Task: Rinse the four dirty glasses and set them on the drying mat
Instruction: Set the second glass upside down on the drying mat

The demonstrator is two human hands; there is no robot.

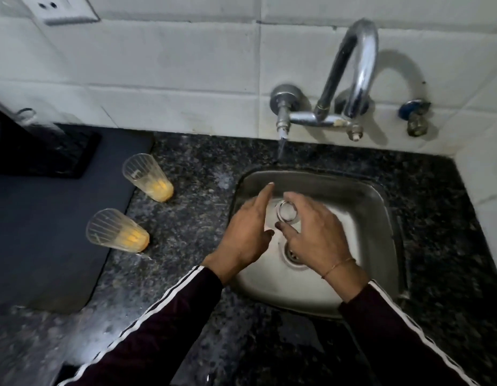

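Two ribbed glasses with orange dregs stand on the granite counter beside the dark drying mat [46, 224], one further back [147, 176] and one nearer [116, 229]. A third glass [287, 210] is in the steel sink [375, 207], seen from above. My right hand [317, 235] holds it, with the thumb and fingers curved round its rim. My left hand [247, 238] is just left of it with the index finger straight and pointing away. What looks like a clear glass [27, 118] stands at the mat's back left, blurred.
Water runs from a small spout [282, 135] at the wall tap [350, 79] onto the sink's back edge. A drain [293, 253] lies under my right hand. A black ribbed tray [63, 154] sits at the back of the mat. Tiled walls close off the back and right.
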